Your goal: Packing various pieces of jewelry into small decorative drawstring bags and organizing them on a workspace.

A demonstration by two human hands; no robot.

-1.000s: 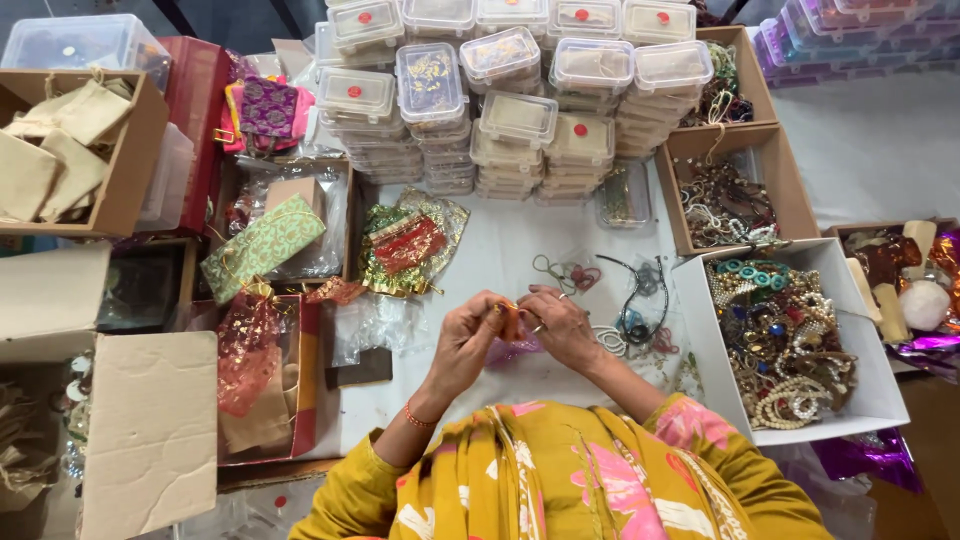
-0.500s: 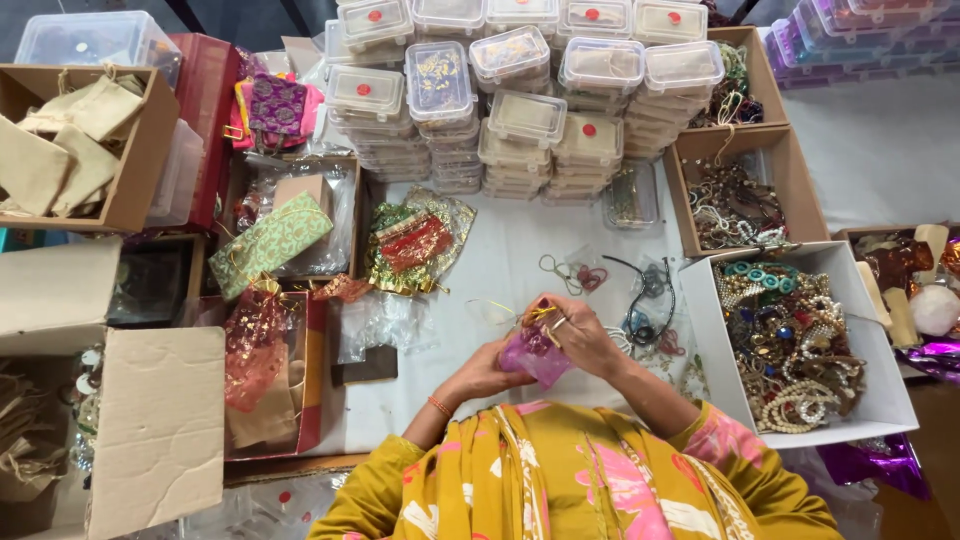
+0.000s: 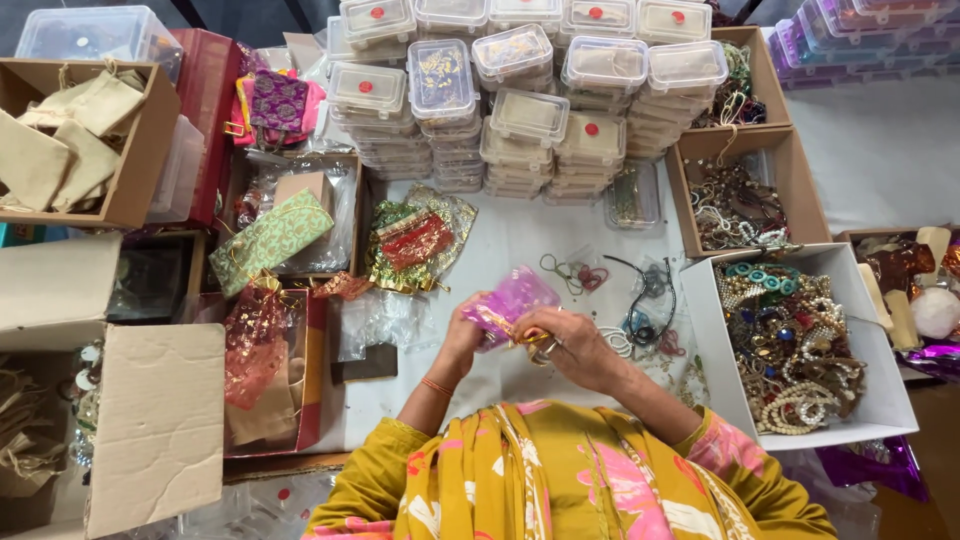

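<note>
Held a small pink sheer pouch above the white worktop, just in front of the body. Left hand closed on the pouch's near edge; right hand pinched at its mouth, fingers curled around something gold, too small to tell. Seemed midway through filling: pouch up and open-ended, not yet set down, nothing tied as far as could be seen.

Stood behind, in stacks, many clear lidded plastic boxes, some with gold pieces inside, several marked with red dots. Lay to the right a white open box heaped with bangles, beads and pearl strands; beyond it two cardboard boxes of tangled necklaces. Sat at far left a cardboard box with plain cream cloth bags. Rested between, flat on the worktop, a green brocade pouch and a red-and-gold pouch; loose cords and bangles just beside the hands.
</note>
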